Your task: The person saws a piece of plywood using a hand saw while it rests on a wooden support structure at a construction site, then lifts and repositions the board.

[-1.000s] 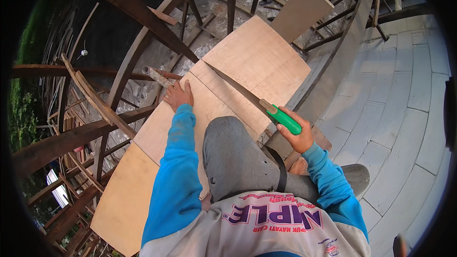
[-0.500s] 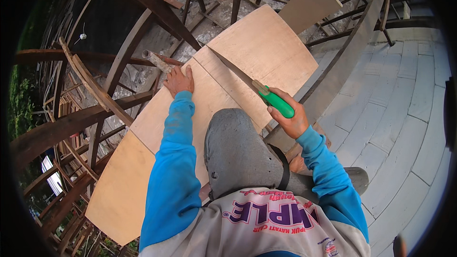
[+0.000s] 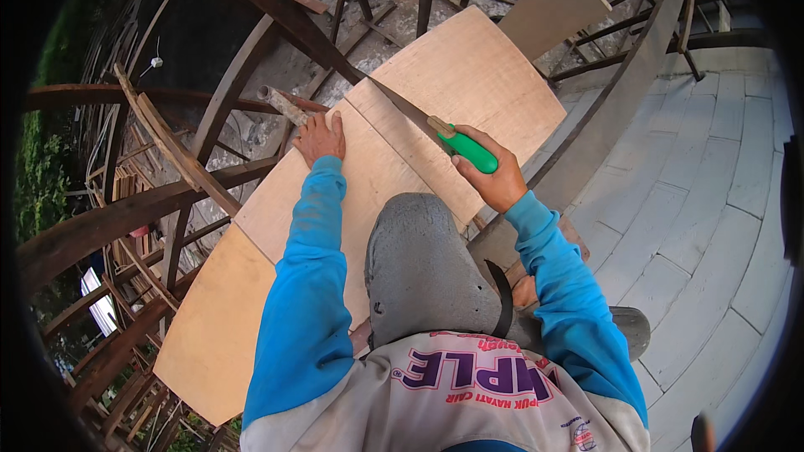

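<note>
My right hand (image 3: 500, 177) is wrapped around the green handle (image 3: 471, 149) of a handsaw (image 3: 404, 104), whose blade slants away from me above the pale plywood (image 3: 502, 84) to its far edge, near a dark wooden beam (image 3: 280, 17); I cannot tell whether the teeth bite. My left hand (image 3: 321, 139) grasps nothing and lies on the plywood near that same edge, left of the blade, just beside a rough round pole (image 3: 287, 107). My bent, grey-trousered knee (image 3: 427, 226) is over the plywood, between my forearms. A yellower board (image 3: 213, 331) adjoins it at lower left, and pale grey panels (image 3: 678, 226) spread to my right.
</note>
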The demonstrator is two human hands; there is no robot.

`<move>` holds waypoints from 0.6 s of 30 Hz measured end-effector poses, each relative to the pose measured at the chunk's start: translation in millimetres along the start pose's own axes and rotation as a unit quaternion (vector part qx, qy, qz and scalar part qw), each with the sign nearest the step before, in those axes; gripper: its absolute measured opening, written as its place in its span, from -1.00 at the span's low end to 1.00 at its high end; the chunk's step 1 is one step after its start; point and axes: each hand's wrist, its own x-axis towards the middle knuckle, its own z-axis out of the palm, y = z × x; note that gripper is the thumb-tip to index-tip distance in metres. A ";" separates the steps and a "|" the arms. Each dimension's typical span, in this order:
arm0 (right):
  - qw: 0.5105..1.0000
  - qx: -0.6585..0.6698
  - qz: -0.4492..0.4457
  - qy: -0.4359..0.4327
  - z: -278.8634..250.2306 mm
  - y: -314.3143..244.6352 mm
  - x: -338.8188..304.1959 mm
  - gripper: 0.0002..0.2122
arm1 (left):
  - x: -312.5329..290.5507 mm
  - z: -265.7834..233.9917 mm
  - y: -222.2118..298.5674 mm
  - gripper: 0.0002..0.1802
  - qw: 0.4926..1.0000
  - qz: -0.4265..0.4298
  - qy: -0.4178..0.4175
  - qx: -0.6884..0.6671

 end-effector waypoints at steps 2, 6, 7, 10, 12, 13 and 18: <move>1.000 0.003 -0.013 0.005 8.9 7.1 -6.4 -0.51 | 1.8 10.3 -13.8 -0.40 1.000 -0.001 0.014 0.006; 1.000 0.014 -0.008 0.002 16.6 -4.1 -17.8 -0.51 | -3.7 8.5 -26.5 -0.41 0.998 0.028 0.059 -0.008; 1.000 0.005 -0.014 0.000 14.5 -9.6 -16.8 -0.51 | -2.0 2.6 -24.4 -0.41 0.998 0.035 0.059 -0.008; 1.000 0.008 -0.004 -0.019 14.0 -23.6 -27.0 -0.51 | -8.0 -4.4 -26.6 -0.43 0.997 0.036 0.069 0.011; 1.000 0.009 -0.002 -0.015 8.7 -22.9 -26.5 -0.51 | -6.1 -3.0 -20.0 -0.44 0.996 0.045 0.068 -0.021; 1.000 0.005 -0.018 -0.006 9.9 -16.3 -24.9 -0.50 | -4.9 -0.8 -22.5 -0.44 0.997 0.039 0.067 -0.022; 0.999 -0.012 -0.031 -0.011 12.7 -7.9 -15.5 -0.49 | -4.6 2.6 -19.8 -0.45 0.998 0.017 0.056 -0.017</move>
